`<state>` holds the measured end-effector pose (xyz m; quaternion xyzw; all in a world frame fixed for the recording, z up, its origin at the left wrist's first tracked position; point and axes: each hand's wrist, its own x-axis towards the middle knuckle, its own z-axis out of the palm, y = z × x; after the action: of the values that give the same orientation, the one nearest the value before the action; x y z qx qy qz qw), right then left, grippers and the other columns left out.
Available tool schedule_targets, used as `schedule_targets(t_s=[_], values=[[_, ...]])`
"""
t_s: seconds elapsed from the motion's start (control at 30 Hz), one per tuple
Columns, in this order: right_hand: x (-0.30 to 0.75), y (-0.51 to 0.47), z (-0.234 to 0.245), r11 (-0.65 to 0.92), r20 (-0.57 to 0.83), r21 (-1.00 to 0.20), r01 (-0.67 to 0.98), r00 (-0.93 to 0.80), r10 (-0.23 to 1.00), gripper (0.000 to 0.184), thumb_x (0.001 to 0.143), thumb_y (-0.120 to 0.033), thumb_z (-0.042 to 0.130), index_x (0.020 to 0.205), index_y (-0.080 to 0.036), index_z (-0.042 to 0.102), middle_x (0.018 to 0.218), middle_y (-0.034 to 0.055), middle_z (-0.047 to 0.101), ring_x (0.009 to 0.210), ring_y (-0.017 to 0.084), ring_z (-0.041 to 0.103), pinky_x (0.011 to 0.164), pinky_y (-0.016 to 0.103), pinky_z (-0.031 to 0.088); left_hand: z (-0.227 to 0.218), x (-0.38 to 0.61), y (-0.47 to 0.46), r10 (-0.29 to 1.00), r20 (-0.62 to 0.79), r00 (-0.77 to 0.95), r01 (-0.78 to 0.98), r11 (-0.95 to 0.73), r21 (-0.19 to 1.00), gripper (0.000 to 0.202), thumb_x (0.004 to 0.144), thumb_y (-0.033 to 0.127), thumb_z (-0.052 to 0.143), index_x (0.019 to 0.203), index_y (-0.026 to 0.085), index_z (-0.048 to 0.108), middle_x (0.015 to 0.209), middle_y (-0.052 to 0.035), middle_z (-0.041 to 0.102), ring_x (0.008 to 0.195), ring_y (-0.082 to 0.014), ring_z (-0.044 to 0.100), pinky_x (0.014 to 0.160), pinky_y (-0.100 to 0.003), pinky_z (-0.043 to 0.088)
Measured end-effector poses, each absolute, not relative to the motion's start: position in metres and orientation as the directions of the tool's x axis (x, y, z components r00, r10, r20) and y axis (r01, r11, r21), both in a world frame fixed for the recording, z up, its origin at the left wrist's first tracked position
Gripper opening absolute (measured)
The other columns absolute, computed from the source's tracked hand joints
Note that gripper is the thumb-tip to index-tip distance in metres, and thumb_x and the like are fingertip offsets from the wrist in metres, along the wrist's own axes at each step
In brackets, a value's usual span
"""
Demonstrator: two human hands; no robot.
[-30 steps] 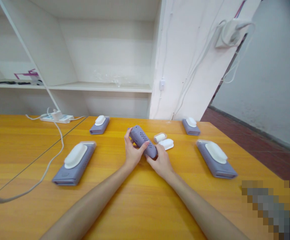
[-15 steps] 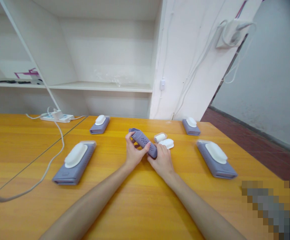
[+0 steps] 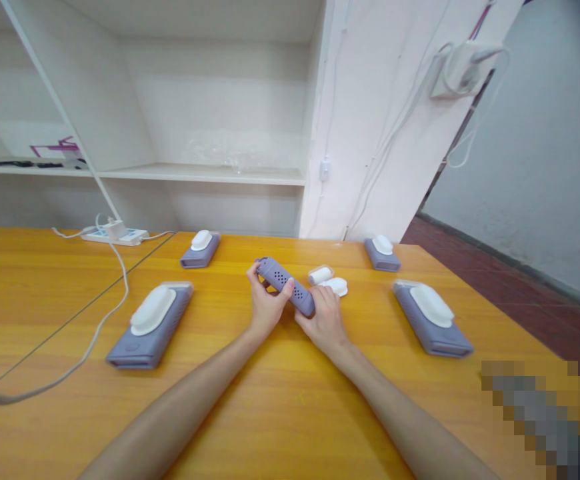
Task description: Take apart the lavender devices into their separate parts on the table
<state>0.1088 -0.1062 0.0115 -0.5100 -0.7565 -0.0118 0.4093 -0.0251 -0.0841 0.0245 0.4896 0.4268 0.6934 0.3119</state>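
Both my hands hold a lilac device [image 3: 286,287] with small holes in its face, tilted and lifted just above the orange table [image 3: 280,400]. My left hand [image 3: 264,303] wraps its far end, thumb on top. My right hand [image 3: 324,321] grips the near end from below. Just behind my right hand lie a small white roller-like part [image 3: 321,274] and a white oval cap [image 3: 336,286].
Lilac devices with white caps lie around: a large one at left [image 3: 149,323], one at right [image 3: 433,315], smaller ones at back left [image 3: 199,249] and back right [image 3: 383,253]. A white power strip [image 3: 114,234] and its cable [image 3: 95,333] cross the left side. White shelves stand behind.
The held device has turned in my hands, so its perforated face shows narrower and its far end sits slightly lower. Both hands stay in the same spot.
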Motion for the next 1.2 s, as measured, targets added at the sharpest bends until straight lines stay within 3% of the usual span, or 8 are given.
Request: schedule_targets(t_s=[0.23, 0.43, 0.57, 0.8, 0.9, 1.03, 1.1, 1.2], values=[[0.12, -0.096, 0.019, 0.598, 0.613, -0.399, 0.695, -0.283, 0.738, 0.014, 0.071, -0.018, 0.056, 0.084, -0.019, 0.051, 0.086, 0.0055, 0.056, 0.086, 0.022, 0.048, 0.077, 0.033, 0.04, 0.017, -0.027, -0.077, 0.813, 0.457, -0.361, 0.074, -0.464, 0.883, 0.064, 0.068, 0.037, 0.07, 0.118, 0.026, 0.031, 0.115, -0.0056, 0.046, 0.095, -0.0146, 0.055, 0.082, -0.029, 0.047], [0.12, -0.099, 0.019, 0.481, 0.636, -0.188, 0.856, -0.267, 0.724, 0.017, 0.067, -0.03, 0.059, 0.078, -0.018, 0.052, 0.078, 0.0048, 0.059, 0.081, 0.023, 0.052, 0.084, 0.041, 0.031, 0.015, -0.025, -0.078, 0.815, 0.491, -0.307, 0.09, -0.489, 0.868, 0.065, 0.068, 0.035, 0.07, 0.12, 0.028, 0.031, 0.123, -0.0074, 0.044, 0.096, -0.0151, 0.056, 0.082, -0.03, 0.048], [0.118, -0.102, 0.016, 0.432, 0.665, -0.13, 0.893, -0.245, 0.706, 0.02, 0.065, -0.035, 0.059, 0.074, -0.018, 0.051, 0.074, 0.005, 0.06, 0.078, 0.023, 0.053, 0.084, 0.042, 0.029, 0.016, -0.025, -0.08, 0.811, 0.512, -0.284, 0.089, -0.509, 0.856, 0.067, 0.068, 0.034, 0.07, 0.122, 0.029, 0.031, 0.128, -0.008, 0.04, 0.097, -0.0154, 0.055, 0.078, -0.028, 0.049], [0.119, -0.102, 0.016, 0.5, 0.672, -0.189, 0.845, -0.26, 0.694, 0.014, 0.069, -0.029, 0.059, 0.075, -0.019, 0.052, 0.075, 0.0043, 0.06, 0.082, 0.023, 0.053, 0.085, 0.04, 0.032, 0.015, -0.024, -0.081, 0.815, 0.502, -0.291, 0.099, -0.496, 0.863, 0.064, 0.07, 0.036, 0.067, 0.12, 0.028, 0.028, 0.12, -0.0072, 0.043, 0.091, -0.0139, 0.054, 0.069, -0.024, 0.049], [0.125, -0.099, 0.019, 0.578, 0.638, -0.251, 0.777, -0.316, 0.702, 0.01, 0.071, -0.023, 0.059, 0.08, -0.019, 0.055, 0.08, 0.0045, 0.061, 0.085, 0.022, 0.053, 0.085, 0.038, 0.035, 0.012, -0.029, -0.076, 0.795, 0.511, -0.327, 0.162, -0.485, 0.859, 0.064, 0.071, 0.037, 0.066, 0.12, 0.025, 0.026, 0.117, -0.0076, 0.044, 0.094, -0.0155, 0.053, 0.077, -0.028, 0.048], [0.134, -0.099, 0.02, 0.67, 0.603, -0.268, 0.692, -0.422, 0.677, 0.026, 0.073, -0.015, 0.056, 0.099, -0.021, 0.056, 0.095, 0.0037, 0.064, 0.094, 0.021, 0.054, 0.097, 0.042, 0.03, 0.009, -0.038, -0.07, 0.759, 0.54, -0.363, 0.204, -0.501, 0.841, 0.061, 0.075, 0.038, 0.062, 0.122, 0.024, 0.026, 0.119, -0.0076, 0.043, 0.101, -0.0172, 0.052, 0.089, -0.033, 0.044], [0.133, -0.102, 0.018, 0.653, 0.605, -0.26, 0.711, -0.407, 0.684, 0.026, 0.074, -0.017, 0.057, 0.099, -0.021, 0.056, 0.093, 0.0038, 0.064, 0.094, 0.022, 0.055, 0.1, 0.044, 0.027, 0.009, -0.04, -0.069, 0.765, 0.546, -0.341, 0.19, -0.513, 0.837, 0.063, 0.074, 0.038, 0.063, 0.123, 0.025, 0.026, 0.119, -0.0074, 0.044, 0.098, -0.0165, 0.054, 0.086, -0.031, 0.046], [0.127, -0.104, 0.014, 0.575, 0.615, -0.257, 0.777, -0.327, 0.717, 0.021, 0.074, -0.023, 0.059, 0.095, -0.019, 0.057, 0.089, 0.0054, 0.063, 0.091, 0.023, 0.055, 0.094, 0.042, 0.032, 0.012, -0.041, -0.068, 0.777, 0.523, -0.352, 0.155, -0.502, 0.851, 0.065, 0.074, 0.04, 0.064, 0.124, 0.025, 0.026, 0.118, -0.0075, 0.046, 0.093, -0.0155, 0.055, 0.082, -0.03, 0.048]])
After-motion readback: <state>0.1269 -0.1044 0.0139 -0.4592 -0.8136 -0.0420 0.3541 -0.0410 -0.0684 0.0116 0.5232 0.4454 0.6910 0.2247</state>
